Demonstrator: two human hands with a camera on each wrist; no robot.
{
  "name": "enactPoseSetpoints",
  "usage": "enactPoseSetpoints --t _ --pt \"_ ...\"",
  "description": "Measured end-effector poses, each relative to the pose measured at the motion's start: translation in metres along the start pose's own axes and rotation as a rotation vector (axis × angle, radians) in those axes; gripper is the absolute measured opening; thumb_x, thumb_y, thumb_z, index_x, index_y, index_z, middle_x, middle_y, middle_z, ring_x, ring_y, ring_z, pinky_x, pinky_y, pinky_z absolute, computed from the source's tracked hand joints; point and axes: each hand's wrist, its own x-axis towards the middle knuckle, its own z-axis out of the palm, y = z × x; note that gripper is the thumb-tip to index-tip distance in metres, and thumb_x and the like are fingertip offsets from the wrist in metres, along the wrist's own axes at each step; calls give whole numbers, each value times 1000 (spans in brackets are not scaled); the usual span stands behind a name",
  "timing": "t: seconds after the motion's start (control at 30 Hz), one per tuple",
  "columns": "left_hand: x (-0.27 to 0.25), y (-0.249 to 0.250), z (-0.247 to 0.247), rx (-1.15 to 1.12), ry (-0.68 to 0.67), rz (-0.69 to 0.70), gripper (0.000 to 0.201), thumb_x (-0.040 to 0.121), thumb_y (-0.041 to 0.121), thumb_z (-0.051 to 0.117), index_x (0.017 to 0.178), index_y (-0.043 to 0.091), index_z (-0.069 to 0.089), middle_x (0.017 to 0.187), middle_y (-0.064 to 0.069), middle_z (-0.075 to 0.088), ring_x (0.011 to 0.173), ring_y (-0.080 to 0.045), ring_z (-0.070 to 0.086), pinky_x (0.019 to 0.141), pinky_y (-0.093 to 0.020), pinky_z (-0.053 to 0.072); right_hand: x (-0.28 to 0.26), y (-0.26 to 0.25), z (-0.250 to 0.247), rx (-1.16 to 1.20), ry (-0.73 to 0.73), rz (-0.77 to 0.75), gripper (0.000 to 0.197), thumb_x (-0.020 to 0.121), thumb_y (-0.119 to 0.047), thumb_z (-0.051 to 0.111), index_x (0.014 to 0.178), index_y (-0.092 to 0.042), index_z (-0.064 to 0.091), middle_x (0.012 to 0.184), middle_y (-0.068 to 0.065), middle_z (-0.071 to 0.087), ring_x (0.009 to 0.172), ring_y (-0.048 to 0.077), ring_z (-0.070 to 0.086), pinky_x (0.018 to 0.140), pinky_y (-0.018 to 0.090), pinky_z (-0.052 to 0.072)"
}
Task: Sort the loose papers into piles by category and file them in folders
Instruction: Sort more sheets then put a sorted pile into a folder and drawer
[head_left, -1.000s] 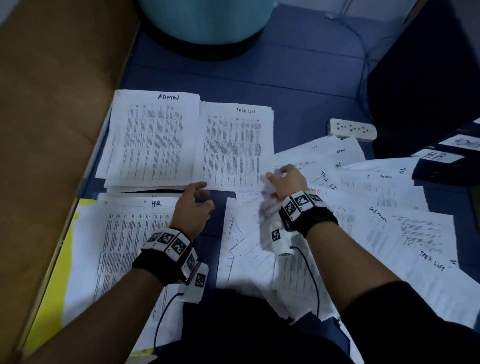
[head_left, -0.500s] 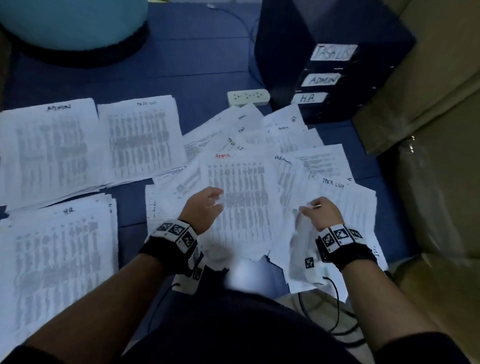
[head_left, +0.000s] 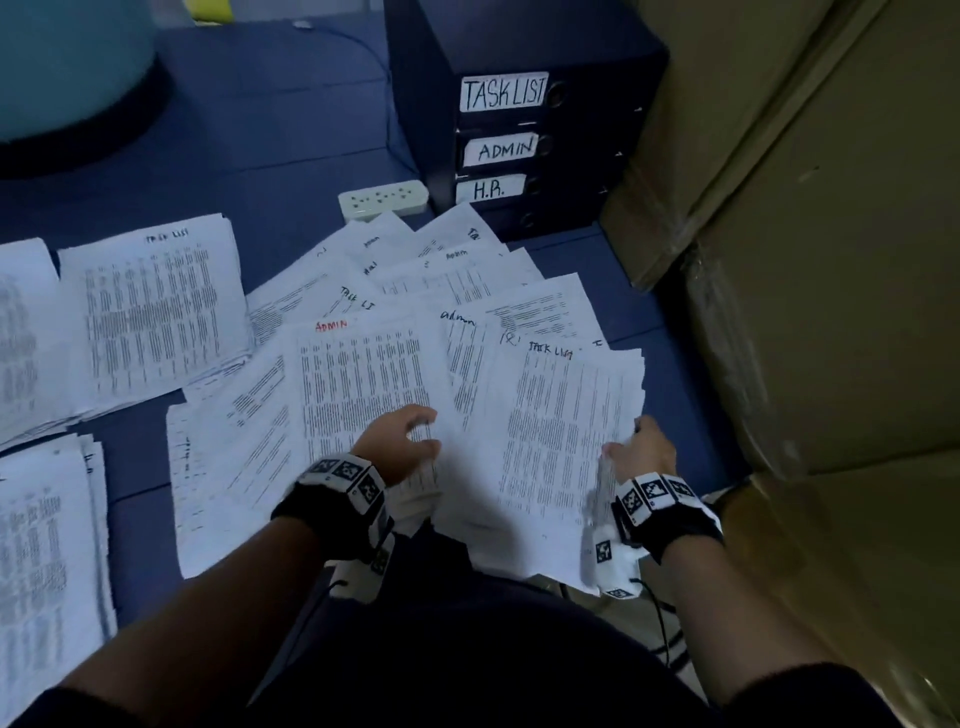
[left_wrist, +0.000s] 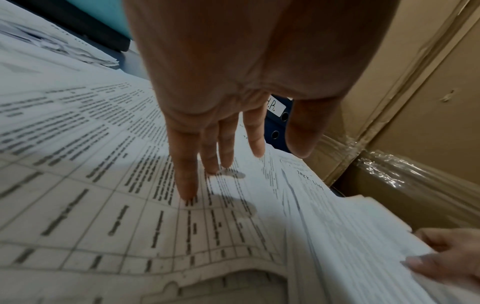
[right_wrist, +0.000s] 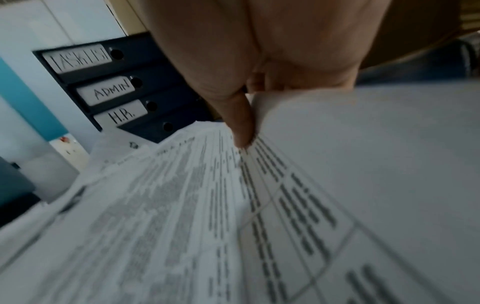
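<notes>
Loose printed papers (head_left: 395, 312) lie fanned out on the blue floor in front of me. My left hand (head_left: 408, 439) rests with straight fingers (left_wrist: 187, 191) on a sheet headed ADMIN in red (head_left: 358, 384). My right hand (head_left: 640, 448) pinches the right edge of the sheets headed TASK LIST (head_left: 561, 426), thumb (right_wrist: 240, 123) on top and that edge lifted. Sorted piles lie to the left: a TASK LIST pile (head_left: 161, 312), another pile (head_left: 21, 338) at the frame's edge, and a third (head_left: 41, 545) at the lower left. Dark blue binders (head_left: 504, 145) labelled TASK LIST, ADMIN and H.R. are stacked behind the papers.
A white power strip (head_left: 384, 200) lies by the binders. Cardboard boxes (head_left: 805, 260) wall off the right side, close to my right hand. A teal round object (head_left: 67, 62) stands at the back left. Bare blue floor (head_left: 260, 156) shows behind the piles.
My view swung right, from the sorted piles to the loose heap. Both hands moved onto the heap. My right hand reached the TASK LIST sheets' right edge and took hold.
</notes>
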Motion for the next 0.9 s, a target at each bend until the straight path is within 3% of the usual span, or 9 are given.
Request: enactPoseSetpoints --t 0.1,0.23,0.37,0.47,0.6,0.7,0.77,0.83,0.9 --pt "-1 4 0 -20 29 -24 48 86 22 65 132 14 53 137 -5 54 126 -21 49 101 -33 39 1 -4 -26 108 73 -110 12 91 -6 52 100 -10 59 108 16 66 83 27 57 69 28 44" --pt "-4 16 -3 -103 62 -27 52 83 28 66 131 12 52 135 -6 55 124 -22 52 96 -28 41 -8 -14 -79 293 134 -280 13 95 -9 55 107 -8 60 99 9 64 88 25 59 76 30 42" --pt "-7 48 -8 -364 151 23 44 91 24 62 131 15 49 126 -5 56 100 -11 59 69 -12 48 -24 -32 -110 638 11 -390 17 94 -8 58 106 -18 63 100 -1 71 89 17 68 76 34 54" --pt "-5 76 -16 -531 126 54 42 94 22 57 134 20 43 119 0 59 97 -14 62 73 -25 54 -29 -50 -98 847 -167 -386 23 93 3 56 102 -16 65 89 -5 74 80 12 72 65 28 57" --pt "-5 83 -23 -595 143 73 28 93 6 55 119 18 57 112 -6 69 94 -25 68 83 -44 55 -33 -66 -67 940 -296 -322 21 92 7 55 108 -2 65 92 6 74 84 22 71 80 39 59" --pt "-8 73 -27 -663 240 16 24 82 14 63 102 26 66 108 -5 71 101 -28 67 95 -56 47 -27 -67 -53 876 -286 -305 15 91 -5 63 103 -7 72 96 9 75 93 27 71 88 46 56" --pt "-10 70 -28 -701 268 -4 23 88 13 61 107 25 66 111 -6 71 98 -34 66 97 -60 45 -22 -66 -48 781 -254 -322 11 89 -17 68 94 -12 76 95 12 75 93 29 71 89 52 55" --pt "-13 72 -28 -700 303 -14 23 98 14 50 116 18 63 114 -13 68 92 -49 57 93 -66 42 -20 -65 -45 712 -197 -337 32 82 -33 72 89 -1 70 95 26 70 80 30 69 84 59 54" --pt "-15 76 -29 -734 352 16 23 101 13 44 111 16 64 101 -13 72 86 -48 59 85 -56 51 -21 -67 -45 692 -129 -350 49 78 -42 68 89 6 61 98 32 64 71 31 63 78 51 56"
